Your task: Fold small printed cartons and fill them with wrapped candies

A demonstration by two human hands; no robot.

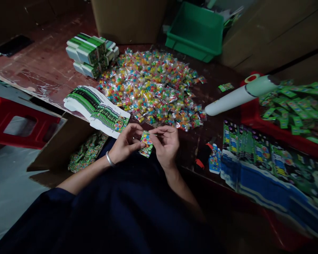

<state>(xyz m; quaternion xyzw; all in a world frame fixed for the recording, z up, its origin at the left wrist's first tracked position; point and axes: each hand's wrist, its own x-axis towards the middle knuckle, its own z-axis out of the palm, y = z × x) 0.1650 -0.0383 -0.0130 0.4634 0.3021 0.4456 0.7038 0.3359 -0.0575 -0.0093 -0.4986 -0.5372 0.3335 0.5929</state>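
Dim workshop, dark red table (50,67). Left hand (124,143) and right hand (165,143) both pinching small printed candy box (146,143) between fingertips. Candy sachet pile (153,90) lying just beyond grip; flat box blanks (100,111) left of it. Risk: thin card creasing or slipping under uneven pinch.

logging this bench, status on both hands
Left hand and right hand pinch small printed box together. Candy packet pile just beyond. Nothing in between.
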